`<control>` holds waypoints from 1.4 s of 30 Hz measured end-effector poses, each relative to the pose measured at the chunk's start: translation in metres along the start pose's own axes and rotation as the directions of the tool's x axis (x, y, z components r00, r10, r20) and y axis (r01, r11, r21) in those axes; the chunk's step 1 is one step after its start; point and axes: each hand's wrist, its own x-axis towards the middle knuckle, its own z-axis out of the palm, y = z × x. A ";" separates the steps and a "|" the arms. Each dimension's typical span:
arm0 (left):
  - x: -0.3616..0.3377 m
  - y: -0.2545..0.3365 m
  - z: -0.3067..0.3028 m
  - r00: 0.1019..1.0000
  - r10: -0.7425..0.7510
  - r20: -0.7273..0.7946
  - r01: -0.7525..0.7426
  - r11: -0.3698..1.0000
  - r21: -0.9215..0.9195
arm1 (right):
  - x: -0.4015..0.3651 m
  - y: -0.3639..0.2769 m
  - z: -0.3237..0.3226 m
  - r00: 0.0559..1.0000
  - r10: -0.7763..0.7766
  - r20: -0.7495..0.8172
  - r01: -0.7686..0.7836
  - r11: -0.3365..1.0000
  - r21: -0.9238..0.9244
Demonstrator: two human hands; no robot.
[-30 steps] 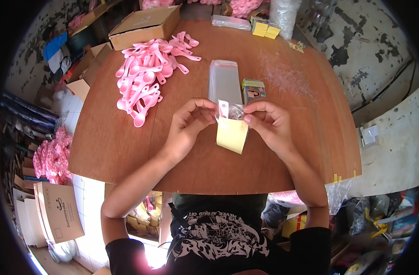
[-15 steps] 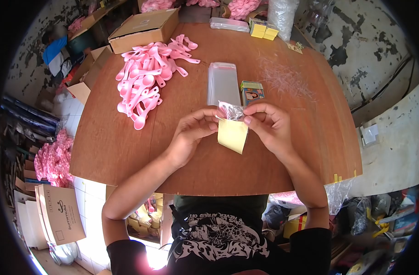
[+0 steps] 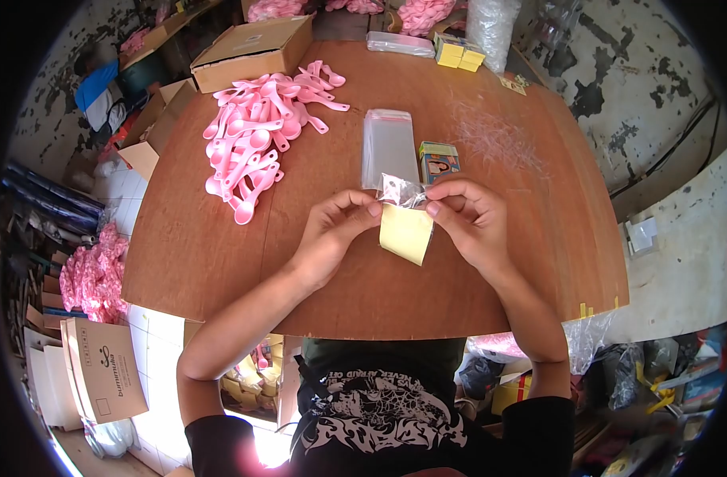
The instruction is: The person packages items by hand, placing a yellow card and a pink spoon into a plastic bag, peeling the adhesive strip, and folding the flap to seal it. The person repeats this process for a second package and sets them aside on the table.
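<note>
Between my hands hangs a yellow card [image 3: 405,234] with a clear plastic bag [image 3: 401,191] at its top. My left hand [image 3: 331,230] pinches the bag's left edge. On the right edge, my right hand [image 3: 468,216] pinches with thumb and forefinger. Just beyond them lies a stack of clear plastic bags [image 3: 388,143], and right of that a small stack of printed cards [image 3: 439,161]. A heap of pink spoons [image 3: 256,131] is spread over the left part of the table.
The brown table [image 3: 339,310] carries a cardboard box [image 3: 252,52] at the back left, yellow card stacks [image 3: 459,52] at the back and plastic strips [image 3: 498,135] on the right. Another person [image 3: 98,89] is at the far left.
The plastic at the top of the card is spread a little wider between my fingers. Both hands have otherwise hardly moved.
</note>
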 end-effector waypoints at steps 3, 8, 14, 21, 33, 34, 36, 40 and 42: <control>-0.001 -0.001 0.003 0.998 0.027 -0.050 -0.025 0.999 0.048 | 0.000 -0.002 0.002 1.000 -0.014 -0.005 0.014 1.000 0.010; 0.000 -0.005 0.005 0.992 0.076 -0.099 -0.064 0.991 0.120 | 0.000 -0.003 0.002 0.999 -0.040 0.001 0.040 0.999 0.005; 0.000 -0.008 0.005 0.982 0.144 -0.120 -0.121 0.976 0.181 | 0.000 -0.002 -0.002 0.998 -0.058 0.010 0.057 0.998 0.032; -0.002 0.010 0.014 0.995 0.098 0.020 -0.098 0.995 0.035 | 0.001 -0.005 -0.003 0.997 -0.024 0.079 0.018 0.997 0.076; -0.113 0.084 -0.004 0.808 -0.295 0.509 -0.134 0.751 0.647 | 0.015 -0.003 -0.020 0.977 0.121 0.177 -0.111 0.992 -0.061; -0.130 0.079 -0.013 0.761 -0.302 0.574 -0.195 0.738 0.646 | 0.020 0.003 -0.025 0.969 0.139 0.205 -0.103 0.979 -0.178; -0.158 0.075 -0.032 0.653 -0.566 0.503 -0.011 0.657 0.753 | 0.031 0.003 -0.023 0.982 0.122 0.144 -0.078 0.957 -0.278; -0.230 0.030 -0.117 0.801 -0.598 -0.025 0.432 0.549 0.715 | 0.054 0.022 -0.022 0.954 0.063 0.294 0.166 0.705 -0.689; -0.262 0.012 -0.171 0.800 -0.514 -0.309 0.485 0.251 0.838 | 0.064 0.038 -0.021 0.897 0.013 0.442 0.341 0.616 -0.710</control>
